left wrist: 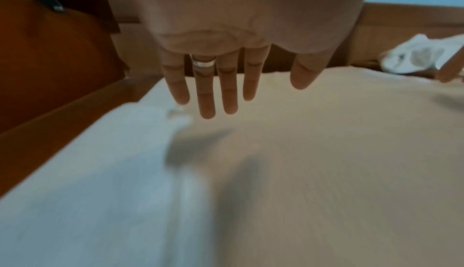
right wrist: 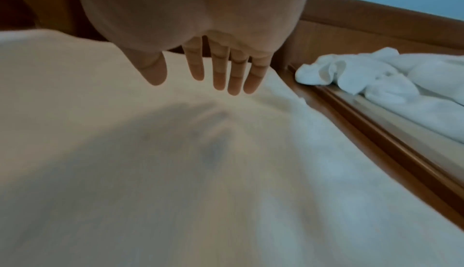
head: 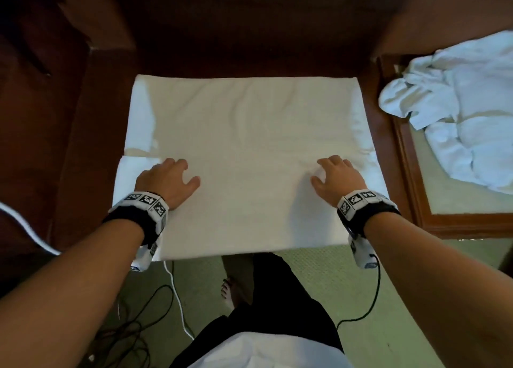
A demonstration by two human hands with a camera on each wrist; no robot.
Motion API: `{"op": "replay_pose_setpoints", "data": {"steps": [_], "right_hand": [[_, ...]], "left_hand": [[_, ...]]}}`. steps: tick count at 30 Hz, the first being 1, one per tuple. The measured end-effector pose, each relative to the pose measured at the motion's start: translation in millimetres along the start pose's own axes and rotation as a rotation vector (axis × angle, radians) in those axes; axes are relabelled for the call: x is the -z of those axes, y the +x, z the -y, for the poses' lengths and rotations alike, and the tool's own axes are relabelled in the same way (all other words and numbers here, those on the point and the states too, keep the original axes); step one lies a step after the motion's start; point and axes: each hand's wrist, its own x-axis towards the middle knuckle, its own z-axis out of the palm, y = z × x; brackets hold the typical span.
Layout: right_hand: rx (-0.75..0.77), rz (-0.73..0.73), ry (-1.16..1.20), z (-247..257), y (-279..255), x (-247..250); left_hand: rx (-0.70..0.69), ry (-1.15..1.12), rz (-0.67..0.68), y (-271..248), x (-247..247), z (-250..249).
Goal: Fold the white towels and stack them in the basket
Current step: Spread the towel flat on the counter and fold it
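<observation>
White towel (head: 249,156) lies spread flat on the dark wooden surface (head: 91,134), near edge level w/ the front of that surface. It looks already doubled: a paler under-layer shows along the left and right margins, offset from the top layer. Left hand (head: 166,181) sits on the near-left part, right hand (head: 337,180) on the near-right, both palms down. Fingers on both are released, straight to slightly bent, gripping nothing; the wrist views show fingers (left wrist: 206,96) spread above the cloth w/ shadows under them, so they're prob. hovering just off it or only brushing it. Blur makes actual contact hard to call.

Step in hand, as I read it: smoothing the layer before the next fold. To do it well: sweep both palms outward from the centre toward the side edges, light pressure, so trapped air and creases leave at the margins. Fix the offset first, esp. the stepped corner at near left, or the next fold will come out crooked. Then pinch the two near corners and carry them to the far edge, matching corner to corner.

Heap of unfolded white towels (head: 460,112) waits on the side table (head: 410,156) to the right, well apart. No basket in any view.
</observation>
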Motion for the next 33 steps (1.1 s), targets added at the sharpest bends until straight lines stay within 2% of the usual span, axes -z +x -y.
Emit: {"op": "replay_pose_setpoints", "data": {"steps": [5, 9, 14, 18, 24, 29, 33], "right_hand": [[0.040, -0.038, 0.086, 12, 74, 38], [0.057, -0.087, 0.085, 13, 144, 64], [0.043, -0.125, 0.018, -3, 222, 71], [0.089, -0.080, -0.099, -27, 260, 64], [0.101, -0.199, -0.121, -43, 271, 57], [0.088, -0.267, -0.050, -43, 277, 88], [0.131, -0.384, 0.017, -40, 254, 111]], "left_hand": [[-0.019, -0.172, -0.033, 62, 59, -8], [-0.021, -0.080, -0.150, 120, 88, -12], [-0.026, 0.059, -0.137, 198, 92, -12], [-0.068, 0.254, -0.078, 238, 76, -5], [-0.131, 0.328, -0.279, 247, 69, -15], [-0.090, 0.118, -0.319, 240, 99, -18], [-0.220, 0.212, -0.429, 212, 130, -10]]}}
